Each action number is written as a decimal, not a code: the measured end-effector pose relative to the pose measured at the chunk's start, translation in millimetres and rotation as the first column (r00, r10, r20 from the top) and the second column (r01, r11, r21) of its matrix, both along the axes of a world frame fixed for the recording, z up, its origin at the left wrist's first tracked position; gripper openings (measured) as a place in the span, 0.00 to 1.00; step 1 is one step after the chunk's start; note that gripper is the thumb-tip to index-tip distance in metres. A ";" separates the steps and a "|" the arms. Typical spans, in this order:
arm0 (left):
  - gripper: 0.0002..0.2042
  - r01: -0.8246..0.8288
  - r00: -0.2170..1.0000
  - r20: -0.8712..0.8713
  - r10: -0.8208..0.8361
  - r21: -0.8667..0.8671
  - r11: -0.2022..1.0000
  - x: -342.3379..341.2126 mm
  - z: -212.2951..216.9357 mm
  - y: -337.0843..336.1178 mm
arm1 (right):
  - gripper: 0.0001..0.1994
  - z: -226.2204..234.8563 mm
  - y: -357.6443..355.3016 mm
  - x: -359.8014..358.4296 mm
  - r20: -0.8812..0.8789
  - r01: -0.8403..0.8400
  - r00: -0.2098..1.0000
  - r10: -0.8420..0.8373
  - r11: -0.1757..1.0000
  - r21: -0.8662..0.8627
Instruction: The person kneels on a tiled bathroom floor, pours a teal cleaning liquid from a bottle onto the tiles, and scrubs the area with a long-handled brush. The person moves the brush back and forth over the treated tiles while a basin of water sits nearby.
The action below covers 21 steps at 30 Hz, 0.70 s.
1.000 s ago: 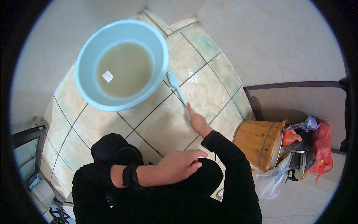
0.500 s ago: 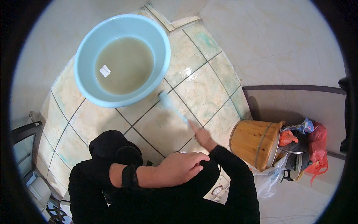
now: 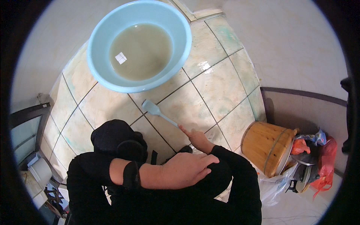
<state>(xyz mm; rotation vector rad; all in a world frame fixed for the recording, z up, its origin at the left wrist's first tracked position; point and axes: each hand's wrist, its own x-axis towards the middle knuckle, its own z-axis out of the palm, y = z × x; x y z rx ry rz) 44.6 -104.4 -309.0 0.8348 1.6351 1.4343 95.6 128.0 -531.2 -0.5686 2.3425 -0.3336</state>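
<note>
My right hand (image 3: 198,139) is closed around the handle of a light blue brush (image 3: 150,107), its index finger stretched along the handle. The brush head is low over the floor tiles, pointing up and left, apart from the basin; whether it touches the tiles I cannot tell. Across my lap lies my left hand (image 3: 185,169), holding nothing, fingers loosely extended with a gap between them. A dark band (image 3: 131,175) circles that wrist. Beyond the brush stands a large light blue basin (image 3: 180,62) of cloudy water (image 3: 144,50), a small white square (image 3: 120,58) inside it.
Pale tiles (image 3: 221,88) cover the floor, with a wet shine right of the basin. On the right, a wooden bucket (image 3: 265,148) lies tilted by a red plastic bag (image 3: 327,163) and a clear bag (image 3: 275,187). A dark-framed glass panel (image 3: 28,127) is at the left.
My right hand has drawn the brush left and nearer to me over the tiles. The whole view has shifted, so the basin sits higher and farther right. My left hand keeps its pose.
</note>
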 end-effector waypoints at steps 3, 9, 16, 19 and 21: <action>0.14 -0.055 0.998 -0.011 0.055 -0.032 0.998 1.8 3.3 -1.9 | 0.37 3.3 15.1 -3.7 -0.038 0.025 0.999 -0.026 1.000 -0.013; 0.15 -0.087 0.993 0.069 0.091 -0.068 0.994 -8.6 16.5 -2.7 | 0.40 4.3 53.0 6.1 0.018 0.278 0.958 -0.288 0.940 0.198; 0.10 -0.482 0.790 0.408 0.457 -0.045 0.875 -41.2 -0.8 16.9 | 0.38 8.7 86.4 49.5 -0.161 0.727 0.677 -0.718 0.619 0.296; 0.07 -0.495 0.741 0.483 0.467 -0.077 0.865 -55.6 -31.2 46.5 | 0.37 28.1 86.8 100.0 -0.039 0.777 0.536 -0.843 0.475 0.412; 0.06 -0.446 0.757 0.493 0.429 -0.090 0.890 -57.9 -51.7 74.1 | 0.38 41.9 76.5 146.2 0.007 0.813 0.422 -0.907 0.382 0.439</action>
